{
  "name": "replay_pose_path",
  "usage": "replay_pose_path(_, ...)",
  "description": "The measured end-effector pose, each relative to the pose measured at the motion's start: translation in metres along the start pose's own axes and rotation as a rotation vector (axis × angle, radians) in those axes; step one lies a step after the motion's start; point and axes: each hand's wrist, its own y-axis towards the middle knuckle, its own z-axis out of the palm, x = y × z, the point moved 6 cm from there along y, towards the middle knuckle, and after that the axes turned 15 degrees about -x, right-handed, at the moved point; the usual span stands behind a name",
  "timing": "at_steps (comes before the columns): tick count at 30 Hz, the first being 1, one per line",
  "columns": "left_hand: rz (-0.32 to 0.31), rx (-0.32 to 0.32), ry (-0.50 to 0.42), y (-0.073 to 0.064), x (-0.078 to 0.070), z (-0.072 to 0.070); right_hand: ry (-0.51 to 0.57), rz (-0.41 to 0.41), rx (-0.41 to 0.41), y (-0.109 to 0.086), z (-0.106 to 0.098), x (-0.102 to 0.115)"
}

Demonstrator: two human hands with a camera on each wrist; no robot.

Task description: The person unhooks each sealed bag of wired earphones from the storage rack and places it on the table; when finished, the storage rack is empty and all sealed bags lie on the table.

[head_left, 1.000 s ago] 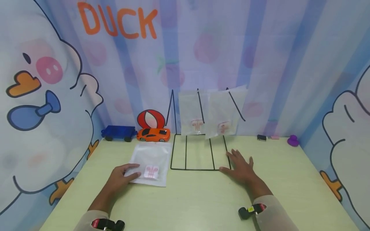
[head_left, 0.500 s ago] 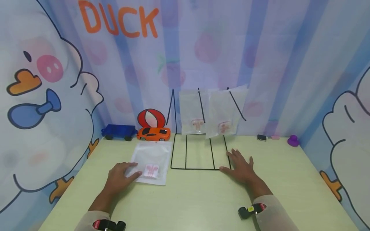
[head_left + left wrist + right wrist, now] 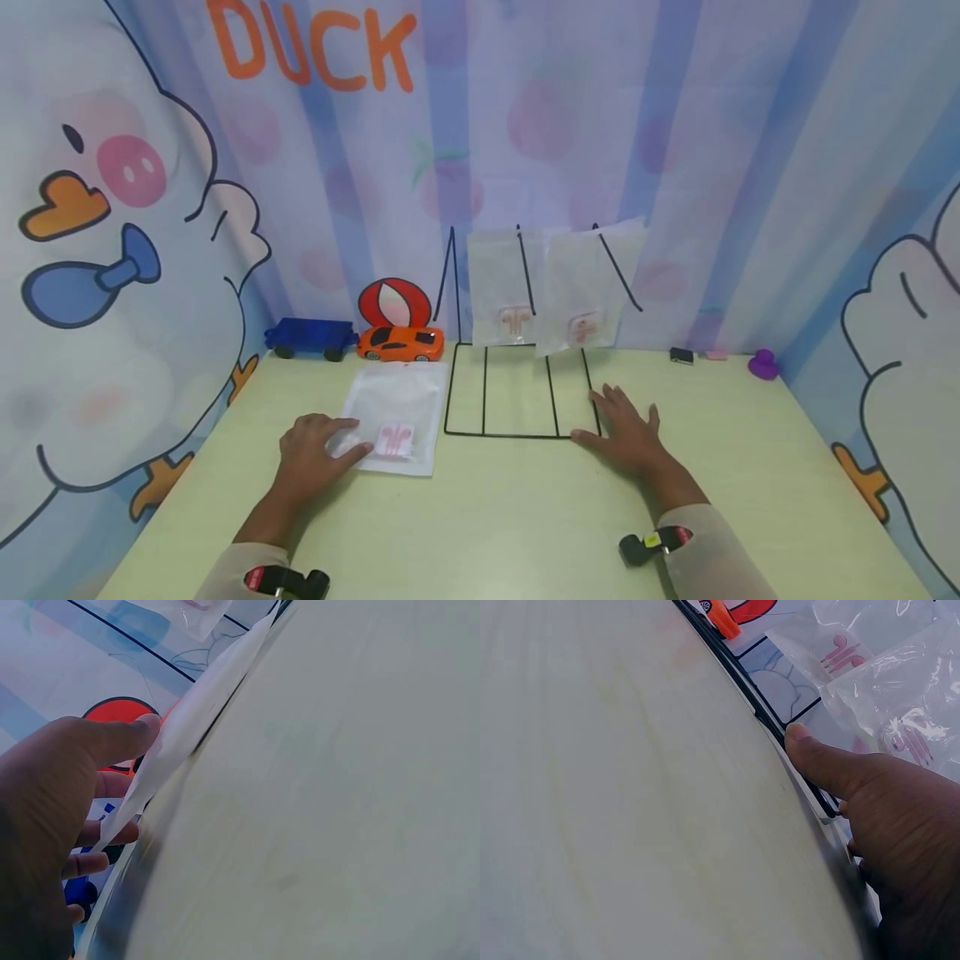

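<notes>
On L side of table (image 3: 465, 533), just left of blk wire rack (image 3: 517, 435), lies white pouch (image 3: 401, 392), w/ small pink-printed packet (image 3: 395, 440) showing nr its bottom edge. L hand (image 3: 309, 454) is at pouch's L edge: thumb & forefinger tips over it, spread apart. L wrist view has that edge running betw. thumb & other fingers; can't tell if they pinch it.

R hand (image 3: 626, 433) is at rack's nr R corner, fingers spread & relaxed, thumb tip at front bar, forefinger tip at side bar.

Rack sits approx. mid-table, base flat, hooks up top. L hung pouch (image 3: 491, 283) on mid hook, roughly upright; R hung pouch (image 3: 577, 287) on R hook, a bit tilted. Both show pink print nr bottom.

Back edge, L: blue wagon (image 3: 315, 336), then orange car (image 3: 401, 343) right beside it, just behind white pouch. Back edge, R: small blk block (image 3: 681, 356), pink piece (image 3: 716, 356), purple knob-shaped item (image 3: 763, 365).
</notes>
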Motion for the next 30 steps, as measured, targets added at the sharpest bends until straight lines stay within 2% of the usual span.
replay_pose_path(10, -0.003, 0.004, 0.051, -0.001, -0.002, -0.001, -0.005, 0.001, 0.003, -0.001, 0.0, 0.0)
replay_pose_path(15, -0.006, 0.02, 0.073, 0.0, -0.004, 0.002, -0.004, -0.004, -0.001, 0.0, 0.001, -0.001)
replay_pose_path(25, 0.064, 0.006, 0.087, 0.006, -0.023, 0.005, 0.014, -0.004, -0.005, -0.001, -0.003, 0.003)
replay_pose_path(30, 0.073, 0.011, 0.081, 0.011, -0.036, 0.009, 0.015, 0.003, 0.003, -0.002, -0.003, 0.002)
